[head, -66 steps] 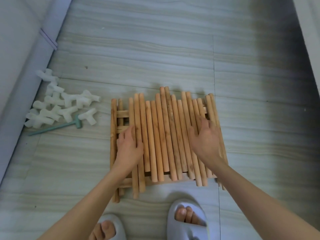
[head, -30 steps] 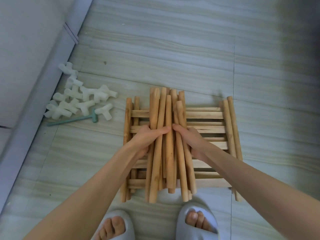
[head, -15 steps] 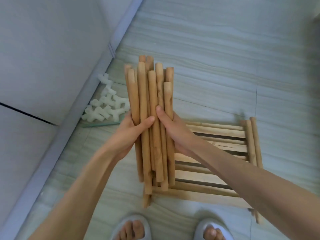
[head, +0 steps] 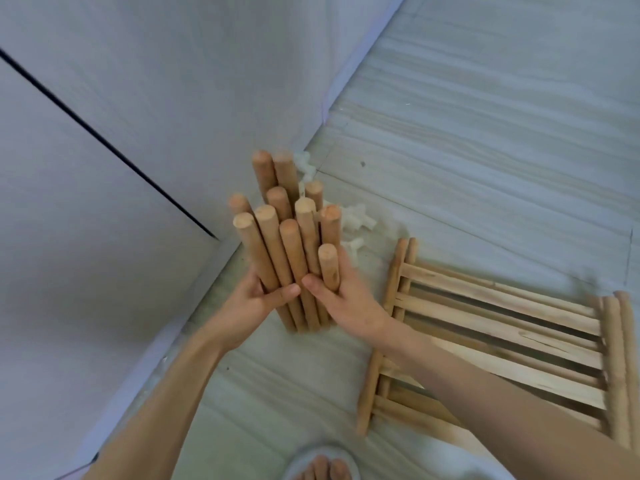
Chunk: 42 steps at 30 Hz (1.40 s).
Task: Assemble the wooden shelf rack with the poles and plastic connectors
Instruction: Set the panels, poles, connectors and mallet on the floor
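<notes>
A bundle of several round wooden poles (head: 287, 244) stands nearly upright, tops toward the camera, above the floor near the wall. My left hand (head: 252, 299) grips the bundle from the left and my right hand (head: 346, 299) grips it from the right, thumbs across the front. White plastic connectors (head: 356, 218) lie on the floor behind the bundle, mostly hidden by the poles. The slatted wooden shelf panels (head: 502, 334) lie stacked flat on the floor to the right of my hands.
A pale wall (head: 138, 116) with a baseboard runs along the left, close to the bundle. Grey tiled floor (head: 485, 133) stretches beyond the panels. My foot in a slipper (head: 322, 465) shows at the bottom edge.
I gathered the poles off the shelf panels into a bundle, lifted it and carried it left toward the wall, tilting it more upright. The panels now lie uncovered on the right.
</notes>
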Tool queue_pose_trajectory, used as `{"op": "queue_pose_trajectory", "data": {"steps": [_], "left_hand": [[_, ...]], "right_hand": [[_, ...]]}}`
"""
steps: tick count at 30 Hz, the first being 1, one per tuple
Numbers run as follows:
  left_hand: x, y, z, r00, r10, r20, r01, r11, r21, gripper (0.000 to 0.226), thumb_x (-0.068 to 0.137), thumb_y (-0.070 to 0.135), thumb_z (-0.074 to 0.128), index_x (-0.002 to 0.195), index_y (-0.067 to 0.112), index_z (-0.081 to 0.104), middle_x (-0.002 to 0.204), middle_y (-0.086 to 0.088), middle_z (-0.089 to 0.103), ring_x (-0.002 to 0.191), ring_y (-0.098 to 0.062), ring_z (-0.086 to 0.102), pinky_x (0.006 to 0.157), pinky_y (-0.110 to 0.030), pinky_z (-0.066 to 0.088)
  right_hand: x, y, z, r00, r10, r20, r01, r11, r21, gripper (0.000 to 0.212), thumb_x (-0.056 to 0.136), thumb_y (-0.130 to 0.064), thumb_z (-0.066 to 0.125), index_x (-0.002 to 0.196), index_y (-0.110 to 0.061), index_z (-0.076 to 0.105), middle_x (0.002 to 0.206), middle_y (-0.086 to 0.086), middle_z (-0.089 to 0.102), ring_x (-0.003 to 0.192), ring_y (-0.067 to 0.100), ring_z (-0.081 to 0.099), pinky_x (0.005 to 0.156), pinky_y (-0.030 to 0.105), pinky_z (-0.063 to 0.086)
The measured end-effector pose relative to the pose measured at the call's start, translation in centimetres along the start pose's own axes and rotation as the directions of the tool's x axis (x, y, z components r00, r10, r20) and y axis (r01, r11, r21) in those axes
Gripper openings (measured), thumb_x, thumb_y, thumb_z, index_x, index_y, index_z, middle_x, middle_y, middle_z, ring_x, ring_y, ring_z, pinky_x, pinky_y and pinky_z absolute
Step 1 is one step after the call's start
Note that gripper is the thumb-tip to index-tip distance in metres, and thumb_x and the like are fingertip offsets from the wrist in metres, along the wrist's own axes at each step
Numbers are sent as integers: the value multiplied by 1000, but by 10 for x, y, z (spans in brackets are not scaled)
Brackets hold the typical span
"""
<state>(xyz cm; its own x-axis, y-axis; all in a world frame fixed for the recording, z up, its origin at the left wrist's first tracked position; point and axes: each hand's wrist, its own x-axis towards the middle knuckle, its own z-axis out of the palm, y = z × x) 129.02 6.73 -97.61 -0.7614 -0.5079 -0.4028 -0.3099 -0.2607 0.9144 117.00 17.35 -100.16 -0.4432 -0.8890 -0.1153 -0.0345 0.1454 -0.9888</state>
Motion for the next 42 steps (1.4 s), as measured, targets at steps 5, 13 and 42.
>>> {"op": "queue_pose_trajectory", "data": {"steps": [5, 13, 42], "left_hand": [[-8, -10, 6, 1000, -2, 9, 2, 999, 46, 47, 80, -8, 57, 125, 3, 48, 117, -4, 64, 108, -9, 61, 86, -20, 50], [-15, 7, 17, 993, 67, 97, -78, 990, 117, 48, 76, -6, 67, 119, 9, 51, 112, -13, 64, 108, -24, 62, 90, -33, 51], [46, 68, 9, 830, 418, -369, -313, 897, 311, 23, 79, 14, 71, 84, 29, 55, 69, 23, 60, 64, 11, 54, 61, -7, 42]], "right_hand": [[-12, 5, -12, 993, 36, 115, -24, 995, -98, 58, 86, -27, 61, 138, -22, 34, 128, -17, 48, 123, -2, 45, 102, 18, 36], [-25, -3, -34, 979, 143, 145, -127, 985, -117, 51, 74, -8, 77, 121, -14, 56, 115, -4, 63, 113, 2, 55, 98, 20, 43], [11, -17, 51, 947, 322, -10, -250, 754, 607, 69, 74, -54, 56, 133, -18, 48, 129, 2, 59, 123, 15, 52, 108, 41, 37]]}}
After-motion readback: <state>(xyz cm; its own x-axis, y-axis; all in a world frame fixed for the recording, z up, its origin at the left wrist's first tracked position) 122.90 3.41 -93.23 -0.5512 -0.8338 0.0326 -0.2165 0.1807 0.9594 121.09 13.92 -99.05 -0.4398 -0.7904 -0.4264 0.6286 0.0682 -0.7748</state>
